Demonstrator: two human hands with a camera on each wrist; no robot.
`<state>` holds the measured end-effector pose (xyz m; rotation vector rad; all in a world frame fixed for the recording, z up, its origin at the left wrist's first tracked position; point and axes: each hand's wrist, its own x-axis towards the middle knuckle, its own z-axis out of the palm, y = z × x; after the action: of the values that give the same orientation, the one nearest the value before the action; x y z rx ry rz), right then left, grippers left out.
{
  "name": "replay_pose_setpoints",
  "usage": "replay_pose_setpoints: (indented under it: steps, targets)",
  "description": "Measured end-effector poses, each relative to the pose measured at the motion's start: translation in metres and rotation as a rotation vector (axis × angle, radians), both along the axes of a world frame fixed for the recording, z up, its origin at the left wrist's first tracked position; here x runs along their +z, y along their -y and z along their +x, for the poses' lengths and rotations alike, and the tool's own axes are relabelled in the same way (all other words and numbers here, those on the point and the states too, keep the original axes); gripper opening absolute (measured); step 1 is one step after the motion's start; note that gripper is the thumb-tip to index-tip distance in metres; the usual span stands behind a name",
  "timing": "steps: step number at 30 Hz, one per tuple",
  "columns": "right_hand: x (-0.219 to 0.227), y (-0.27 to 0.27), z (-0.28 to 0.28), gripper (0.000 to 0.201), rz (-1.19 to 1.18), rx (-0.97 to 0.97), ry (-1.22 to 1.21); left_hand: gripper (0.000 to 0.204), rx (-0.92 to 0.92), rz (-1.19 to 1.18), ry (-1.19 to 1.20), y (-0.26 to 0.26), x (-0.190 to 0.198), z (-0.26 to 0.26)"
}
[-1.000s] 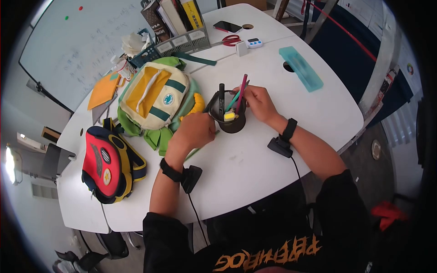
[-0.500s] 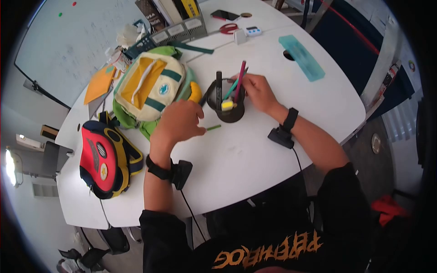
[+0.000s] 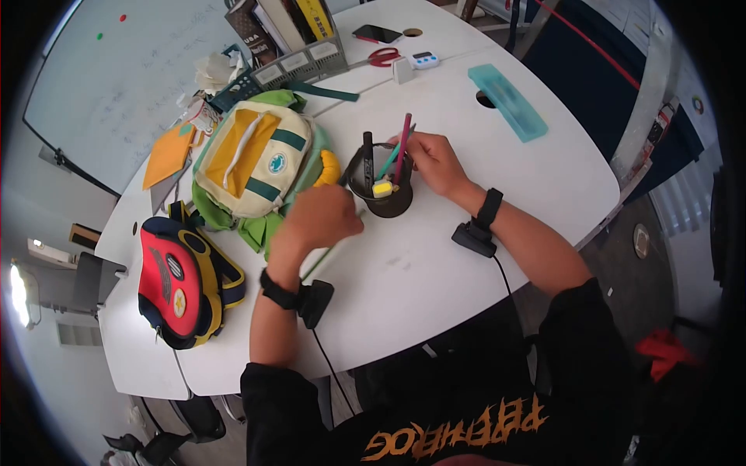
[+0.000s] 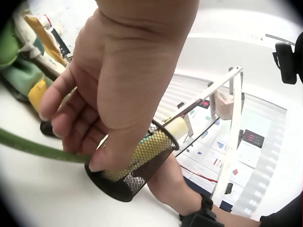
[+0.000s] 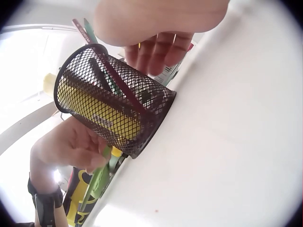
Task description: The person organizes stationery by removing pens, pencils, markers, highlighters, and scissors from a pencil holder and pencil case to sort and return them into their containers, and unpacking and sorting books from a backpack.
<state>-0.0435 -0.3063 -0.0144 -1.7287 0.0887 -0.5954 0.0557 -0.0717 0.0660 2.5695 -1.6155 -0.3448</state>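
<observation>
A black mesh pen cup (image 3: 391, 206) stands upright on the white table, holding a black marker (image 3: 368, 159), a magenta pencil (image 3: 402, 147), a teal pencil and a yellow-capped item (image 3: 382, 189). At its left, my left hand (image 3: 320, 219) pinches a thin green stick (image 4: 40, 150) between thumb and fingers, beside the cup's lower wall in the left wrist view. My right hand (image 3: 437, 165) is at the cup's far right rim, fingers bent against it; the palm hides the thumb and fingertips in the right wrist view, where the mesh cup (image 5: 113, 101) fills the middle.
A cream-and-green backpack (image 3: 256, 159) lies left of the cup, with a red-and-navy backpack (image 3: 175, 279) nearer. Behind are a book rack (image 3: 303, 64), red scissors (image 3: 383, 57), a small white timer (image 3: 425, 60) and a phone (image 3: 378, 33). A teal case (image 3: 507, 102) lies at the right.
My left hand moved away from the cup, then back toward it; the green stick now points toward the lower left. My right hand stays at the rim.
</observation>
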Motion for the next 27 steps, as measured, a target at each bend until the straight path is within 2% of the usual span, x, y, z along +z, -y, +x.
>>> replay_pose_setpoints:
  steps: [1,3,5,6,8,9,14,19,22,25,27]
  targets:
    - [-0.002,-0.001,0.000,0.038,-0.025,0.005,0.014,0.016,-0.005,0.009,-0.010,-0.005,0.006,-0.001]
    - [-0.004,-0.004,-0.003,0.038,-0.032,0.010,-0.006,0.023,0.221,-0.139,0.047,-0.011,0.046,-0.010]
    - [0.000,-0.005,0.000,0.039,0.042,-0.007,-0.005,0.017,0.267,-0.396,0.059,-0.023,0.069,-0.015]
    - [0.001,-0.002,0.000,0.040,-0.025,-0.002,-0.016,0.017,0.259,-0.403,0.063,-0.025,0.078,-0.016]
    - [0.001,0.000,0.001,0.039,-0.004,0.006,-0.008,0.011,0.373,-0.871,-0.123,-0.030,0.085,-0.022]
    - [-0.001,-0.003,0.001,0.039,0.023,0.021,-0.003,0.007,0.298,-1.066,-0.180,-0.026,0.087,-0.028]
    - [0.001,-0.002,0.000,0.041,0.017,0.020,-0.007,0.013,0.168,-1.016,-0.265,-0.018,0.081,-0.037]
    - [-0.012,-0.002,0.002,0.041,0.034,0.042,0.019,0.015,0.183,-0.949,-0.195,-0.014,0.074,-0.037]
    - [-0.006,0.002,0.002,0.042,-0.027,0.039,0.017,0.014,0.151,-1.153,-0.233,-0.019,0.082,-0.035]
    - [-0.003,0.000,0.001,0.043,0.001,0.021,-0.031,0.015,0.124,-1.230,-0.273,-0.022,0.081,-0.033]
    - [-0.009,-0.002,0.003,0.044,0.050,0.045,0.020,0.014,0.135,-1.209,-0.306,-0.016,0.075,-0.033]
